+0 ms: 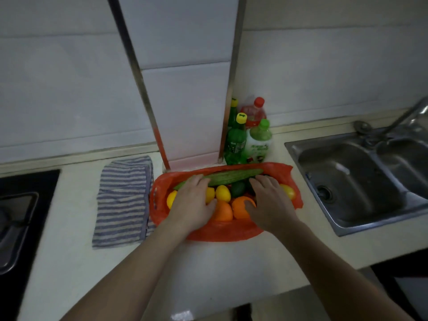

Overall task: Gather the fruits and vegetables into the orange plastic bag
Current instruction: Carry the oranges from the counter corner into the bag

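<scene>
Bare left hand [190, 202], right hand [271, 202]; forearms [139, 262] bare.

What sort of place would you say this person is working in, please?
Most likely a home kitchen: a double stainless-steel sink is set into the pale countertop at the right, a black glass hob sits at the left, and a blue-and-white striped cloth lies beside the orange plastic bag.

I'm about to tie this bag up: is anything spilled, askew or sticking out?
Nothing looks spilled or damaged. Only the long cucumber stands out: it lies crosswise on top of the other fruit along the far side of the orange bag, not tucked down. The left hand and right hand rest on the fruit.
</scene>
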The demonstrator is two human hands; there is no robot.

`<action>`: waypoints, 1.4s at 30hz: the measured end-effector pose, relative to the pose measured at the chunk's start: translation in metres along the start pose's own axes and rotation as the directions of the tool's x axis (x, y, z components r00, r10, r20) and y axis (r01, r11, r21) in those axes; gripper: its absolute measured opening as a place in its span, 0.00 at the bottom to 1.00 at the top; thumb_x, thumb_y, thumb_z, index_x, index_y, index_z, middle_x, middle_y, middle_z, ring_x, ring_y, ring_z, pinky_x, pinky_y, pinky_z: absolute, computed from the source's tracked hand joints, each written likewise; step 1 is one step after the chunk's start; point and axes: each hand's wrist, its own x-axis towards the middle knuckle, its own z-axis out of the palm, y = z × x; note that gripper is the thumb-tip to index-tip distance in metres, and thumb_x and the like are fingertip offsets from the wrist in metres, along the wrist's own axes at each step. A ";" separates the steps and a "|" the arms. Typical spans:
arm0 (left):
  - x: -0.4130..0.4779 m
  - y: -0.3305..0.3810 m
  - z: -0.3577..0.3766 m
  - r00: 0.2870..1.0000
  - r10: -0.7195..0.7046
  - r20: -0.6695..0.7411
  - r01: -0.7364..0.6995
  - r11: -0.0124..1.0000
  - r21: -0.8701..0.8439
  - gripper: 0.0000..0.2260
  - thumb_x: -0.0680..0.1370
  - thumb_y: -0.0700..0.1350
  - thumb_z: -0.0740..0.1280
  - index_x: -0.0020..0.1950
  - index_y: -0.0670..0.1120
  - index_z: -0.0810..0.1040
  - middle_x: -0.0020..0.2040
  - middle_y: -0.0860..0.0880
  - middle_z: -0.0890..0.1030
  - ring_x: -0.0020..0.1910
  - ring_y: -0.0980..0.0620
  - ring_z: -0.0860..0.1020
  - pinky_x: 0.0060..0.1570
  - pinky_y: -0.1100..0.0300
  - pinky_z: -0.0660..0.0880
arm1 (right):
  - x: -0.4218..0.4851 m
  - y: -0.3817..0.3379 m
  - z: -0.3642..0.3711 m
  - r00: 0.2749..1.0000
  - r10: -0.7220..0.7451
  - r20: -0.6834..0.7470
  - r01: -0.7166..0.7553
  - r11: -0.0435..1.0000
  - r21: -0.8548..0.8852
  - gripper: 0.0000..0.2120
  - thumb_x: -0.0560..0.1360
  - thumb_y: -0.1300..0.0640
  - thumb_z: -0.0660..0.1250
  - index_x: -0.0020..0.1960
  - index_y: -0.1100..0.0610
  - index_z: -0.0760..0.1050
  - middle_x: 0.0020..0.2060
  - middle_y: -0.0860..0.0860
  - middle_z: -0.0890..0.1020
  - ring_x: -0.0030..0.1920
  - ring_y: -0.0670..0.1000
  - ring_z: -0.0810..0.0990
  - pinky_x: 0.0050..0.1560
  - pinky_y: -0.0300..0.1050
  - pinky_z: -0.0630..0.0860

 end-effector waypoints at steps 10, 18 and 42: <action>-0.019 0.002 -0.077 0.984 0.173 -0.048 -0.167 0.980 0.104 0.24 0.78 0.52 0.62 0.72 0.45 0.67 0.71 0.45 0.69 0.69 0.45 0.67 0.69 0.52 0.63 | -0.042 -0.051 -0.051 0.970 0.146 -0.192 -0.143 0.989 0.033 0.24 0.79 0.46 0.55 0.72 0.54 0.64 0.71 0.51 0.68 0.72 0.52 0.62 0.72 0.51 0.61; -0.047 0.013 -0.121 0.961 0.255 -0.104 -0.231 0.952 0.199 0.18 0.81 0.49 0.56 0.67 0.44 0.72 0.66 0.44 0.74 0.65 0.44 0.72 0.66 0.50 0.68 | -0.088 -0.069 -0.091 0.931 0.160 -0.327 -0.170 0.986 0.001 0.22 0.78 0.51 0.55 0.70 0.57 0.68 0.66 0.54 0.73 0.69 0.55 0.66 0.70 0.49 0.61; -0.280 0.014 -0.208 0.952 0.118 -0.283 -0.050 0.971 0.234 0.27 0.73 0.53 0.47 0.62 0.43 0.75 0.62 0.42 0.77 0.61 0.41 0.74 0.62 0.49 0.70 | -0.262 -0.170 -0.122 0.907 0.071 -0.415 -0.046 0.997 0.069 0.27 0.74 0.52 0.52 0.69 0.62 0.69 0.66 0.58 0.73 0.68 0.57 0.69 0.71 0.49 0.61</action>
